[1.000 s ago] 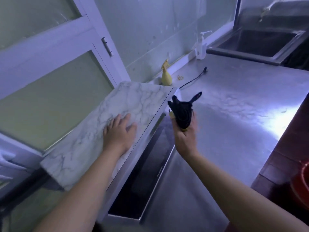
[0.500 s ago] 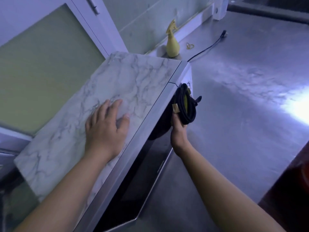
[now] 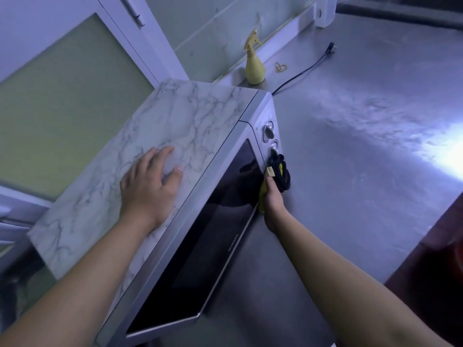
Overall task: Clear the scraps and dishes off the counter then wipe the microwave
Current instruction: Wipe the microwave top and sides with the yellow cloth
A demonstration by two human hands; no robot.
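Left hand (image 3: 150, 186) lies flat with straight, spread fingers on the marble-patterned top of the microwave (image 3: 200, 121), most likely to steady the oven so it does not slide while its front is rubbed. The right hand (image 3: 273, 199) is curled tight round a bunched black-and-yellow rag (image 3: 283, 176), holding it at the lower end of the control panel, seemingly touching it, just below the two knobs (image 3: 269, 130) and beside the right edge of the dark glass door (image 3: 213, 234). The microwave sits on the steel counter (image 3: 363, 171), its back toward a frosted cabinet door (image 3: 62, 96). To its right the counter gives the wiping arm wide room; the knobs and the door's edge are ridges where the rag could snag. Near the wall a yellow spray bottle (image 3: 254, 67), some rubber bands (image 3: 280, 67) and the loose power cord (image 3: 303, 72) lie well apart from both hands
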